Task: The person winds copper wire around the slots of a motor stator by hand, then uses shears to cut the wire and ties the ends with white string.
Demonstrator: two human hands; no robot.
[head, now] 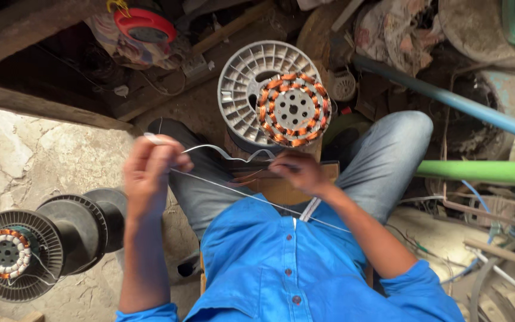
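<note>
My left hand (150, 176) is raised and closed, pinching one end of a thin white strip (222, 152) and a fine wire (233, 189) that runs slanting across my lap. The strip curves over to my right hand (300, 172), which is closed on its other end above a wooden board (281, 191) on my knees. Just beyond my right hand, a round stator with copper windings (293, 109) lies on a grey plastic spool (242, 77).
A second copper-wound stator (7, 255) sits on a black spool (73, 229) on the cracked concrete floor at the left. A blue pipe (466, 104) and a green pipe (484, 172) cross at the right. A red reel (144, 25), wooden beams and loose cables lie around.
</note>
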